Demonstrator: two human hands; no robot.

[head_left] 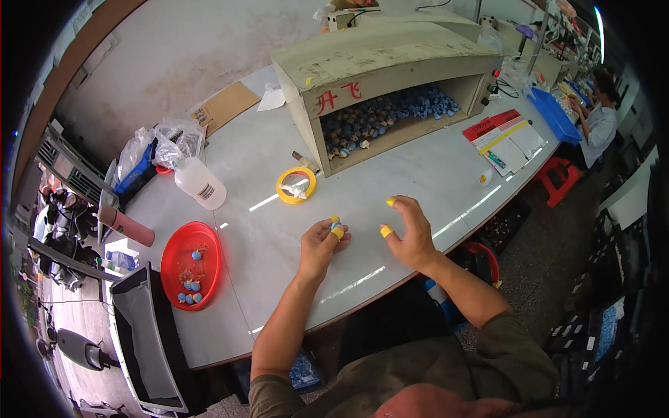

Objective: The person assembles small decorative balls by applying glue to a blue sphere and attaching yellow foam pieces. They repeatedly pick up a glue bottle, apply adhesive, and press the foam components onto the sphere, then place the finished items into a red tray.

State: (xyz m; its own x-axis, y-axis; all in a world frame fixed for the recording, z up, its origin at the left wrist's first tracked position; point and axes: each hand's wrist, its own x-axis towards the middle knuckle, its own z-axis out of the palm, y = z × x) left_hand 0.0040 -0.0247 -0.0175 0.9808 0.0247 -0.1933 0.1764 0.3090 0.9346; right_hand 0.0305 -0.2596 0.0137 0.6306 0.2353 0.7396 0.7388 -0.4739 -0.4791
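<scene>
Blue and small, a rounded figurine piece sits pinched in my left hand, between thumb and yellow-capped fingertips, just above the pale glossy tabletop. My right hand hovers beside it, fingers spread and holding nothing, yellow rubber caps on thumb and forefinger. A red plastic tray with more blue pieces lies well to my left, near a yellow tape roll.

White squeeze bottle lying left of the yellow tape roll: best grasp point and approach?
Grip the squeeze bottle across its wide body, coming from above. It lies on its side on the table, nozzle toward the plastic bags, so the rounded flank is exposed and the thin nozzle gives little purchase.
</scene>
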